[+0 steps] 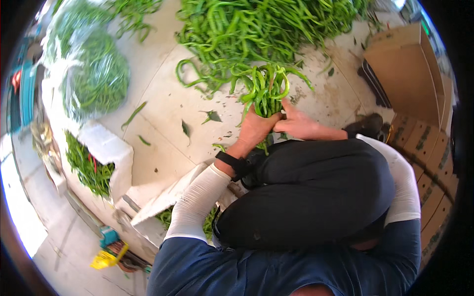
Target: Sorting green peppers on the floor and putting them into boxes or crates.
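Note:
A bunch of long green chili peppers [263, 87] is held above the tiled floor in front of my knees. My left hand [256, 125] is wrapped around its lower part, thumb across the front. From the other side my right hand [301, 124] grips the same bunch, with its index finger extended along the peppers. Curled pepper ends fan out beyond both hands, and a few tips hang below my left hand. Just past the bunch lies a large heap of green chili peppers [255, 33]. My palms and the inner fingers are hidden.
Clear plastic bags of peppers [94, 74] stand at left. Near them is a white foam box [107, 144] containing peppers; another white box [148, 222] is beside my left elbow. Cardboard boxes [403, 66] stand at right. Loose leaves [186, 127] and stray peppers [134, 114] dot the floor.

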Tool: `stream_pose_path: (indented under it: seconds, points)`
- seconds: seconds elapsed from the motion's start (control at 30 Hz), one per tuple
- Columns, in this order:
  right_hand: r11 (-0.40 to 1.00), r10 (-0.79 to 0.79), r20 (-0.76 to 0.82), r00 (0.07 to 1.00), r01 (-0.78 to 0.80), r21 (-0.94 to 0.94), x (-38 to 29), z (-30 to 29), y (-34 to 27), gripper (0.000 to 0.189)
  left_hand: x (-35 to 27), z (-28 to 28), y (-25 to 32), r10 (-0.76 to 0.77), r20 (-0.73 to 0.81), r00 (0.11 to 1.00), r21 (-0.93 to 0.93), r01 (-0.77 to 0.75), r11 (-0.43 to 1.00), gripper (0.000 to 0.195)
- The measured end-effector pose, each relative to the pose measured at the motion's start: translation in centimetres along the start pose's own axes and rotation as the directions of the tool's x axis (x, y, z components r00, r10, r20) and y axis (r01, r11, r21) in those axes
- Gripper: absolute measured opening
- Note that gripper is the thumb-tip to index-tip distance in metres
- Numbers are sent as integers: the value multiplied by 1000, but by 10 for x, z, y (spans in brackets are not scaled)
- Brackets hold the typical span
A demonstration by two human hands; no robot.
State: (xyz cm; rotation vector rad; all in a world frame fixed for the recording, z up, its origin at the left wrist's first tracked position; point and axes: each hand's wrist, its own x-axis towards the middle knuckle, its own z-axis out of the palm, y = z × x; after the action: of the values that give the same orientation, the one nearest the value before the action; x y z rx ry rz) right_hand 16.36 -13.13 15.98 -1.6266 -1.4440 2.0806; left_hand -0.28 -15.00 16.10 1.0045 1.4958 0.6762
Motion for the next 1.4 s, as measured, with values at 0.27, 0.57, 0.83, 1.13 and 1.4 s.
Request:
stream_pose_path:
  seconds: [0.27, 0.57, 0.83, 1.13, 1.4]
  points:
    - [708, -417, 512, 751, 621, -335, -16, 68, -203, 84, -94, -102, 78, 135, -624, 770, -298, -394, 870, 46]
    - [370, -455, 826, 331, 915, -163, -137, 352, -291, 83, -354, -252, 35, 266, -932, 245, 47, -646, 761, 52]
    - [161, 125, 975, 185, 966, -204, -104, 428, -165, 38, -434, -151, -161, -364, -920, 147, -390, -237, 890, 64]
    - [394, -189, 630, 754, 645, -654, -74, 180, -285, 51, -362, -125, -344, -791, -187, 583, -886, 247, 392, 48]
    - [622, -239, -79, 968, 90, -778, -79, -119, -143, 55, -348, -189, -184, -566, -125, 815, 182, 580, 794, 39]
